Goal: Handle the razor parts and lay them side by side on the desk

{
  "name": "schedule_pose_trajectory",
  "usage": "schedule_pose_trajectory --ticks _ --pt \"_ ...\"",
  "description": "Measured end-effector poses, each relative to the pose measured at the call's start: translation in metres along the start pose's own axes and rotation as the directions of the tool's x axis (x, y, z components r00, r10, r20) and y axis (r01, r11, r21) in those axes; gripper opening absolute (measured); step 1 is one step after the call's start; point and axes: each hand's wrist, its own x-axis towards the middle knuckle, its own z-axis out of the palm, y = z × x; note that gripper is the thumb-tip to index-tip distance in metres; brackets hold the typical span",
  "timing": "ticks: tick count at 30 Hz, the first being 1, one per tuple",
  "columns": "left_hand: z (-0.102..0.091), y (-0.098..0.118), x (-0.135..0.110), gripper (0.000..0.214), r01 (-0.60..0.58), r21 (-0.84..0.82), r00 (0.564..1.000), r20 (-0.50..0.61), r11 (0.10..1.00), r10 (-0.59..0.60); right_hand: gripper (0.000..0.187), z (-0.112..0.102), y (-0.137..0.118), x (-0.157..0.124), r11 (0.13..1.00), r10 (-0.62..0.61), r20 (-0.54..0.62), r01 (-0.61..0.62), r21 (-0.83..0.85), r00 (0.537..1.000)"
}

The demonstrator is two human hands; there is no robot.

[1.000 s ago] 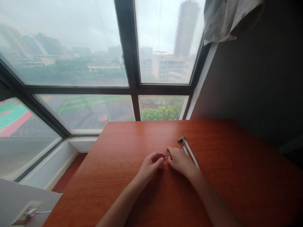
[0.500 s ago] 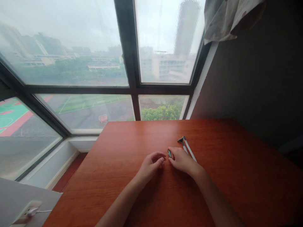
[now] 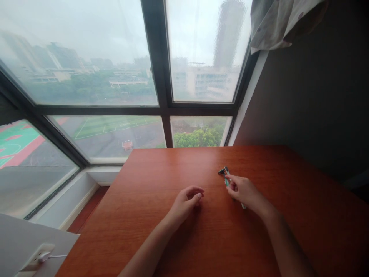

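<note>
My left hand (image 3: 188,200) rests above the wooden table (image 3: 150,184), fingers loosely curved, thumb a little apart from them, nothing visible in it. Farther to the right, my right hand (image 3: 242,188) is closed in a pinch over slim, pale-handled tools that look like razors (image 3: 221,171). A dark crosswise head sticks out beyond my fingertips, and a teal strip shows beside the thumb and index finger. The far end of a pale handle (image 3: 243,206) comes out below the hand. My fingers hide most of the handles, so their exact number is unclear.
Large windows (image 3: 161,110) with dark frames stand behind the table's far edge. A pale cloth (image 3: 276,27) hangs at the upper right beside a dark wall. At lower left, a white plug with a cable (image 3: 44,257) sits in a wall socket.
My right hand has moved right and away from my left hand, carrying a small dark and teal piece to the razors. My left hand has hardly moved. The view has shifted slightly.
</note>
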Motion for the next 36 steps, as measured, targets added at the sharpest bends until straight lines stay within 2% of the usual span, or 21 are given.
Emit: schedule_pose_trajectory --ticks 3,6,12,18,21,25,29,33,36 --pt "0.000 0.001 0.000 0.029 0.001 0.009 1.000 -0.001 1.000 -0.001 0.036 -0.012 0.037 -0.011 0.995 0.087 0.009 -0.087 -0.044 0.996" --pt "0.000 0.000 0.000 0.029 0.006 0.007 1.000 -0.002 1.000 -0.006 0.036 -0.013 0.057 -0.021 0.989 0.113 0.032 -0.109 -0.100 0.993" --pt "0.000 -0.002 0.001 0.030 0.011 0.000 1.000 -0.009 1.000 -0.011 0.040 -0.008 0.050 -0.033 0.998 0.068 0.130 -0.070 0.008 0.989" --pt "0.000 -0.003 0.002 0.029 0.012 0.010 1.000 -0.009 1.000 -0.012 0.044 -0.013 0.050 -0.044 0.994 0.097 0.163 -0.104 0.034 0.982" --pt "0.000 -0.005 0.003 0.028 0.008 0.010 1.000 -0.008 1.000 -0.008 0.047 -0.015 0.050 -0.045 0.996 0.084 0.139 -0.088 0.026 0.987" --pt "0.000 -0.008 0.004 0.027 0.001 0.020 1.000 -0.010 1.000 -0.001 0.041 -0.013 0.026 -0.036 0.997 0.066 -0.003 -0.066 -0.033 0.998" --pt "0.000 -0.009 0.003 0.026 -0.035 0.056 0.999 -0.024 0.998 0.036 0.029 0.004 -0.029 -0.020 0.999 0.004 -0.068 -0.007 -0.040 0.998" --pt "-0.002 -0.008 0.002 0.020 -0.166 0.265 0.985 -0.002 0.950 0.173 0.021 0.033 -0.078 -0.006 0.998 -0.064 -0.072 0.065 0.009 0.995" --pt "-0.005 -0.009 0.003 0.013 -0.273 0.453 0.956 0.029 0.849 0.292 0.023 0.054 -0.088 0.001 0.993 -0.092 -0.089 0.099 0.071 0.992"
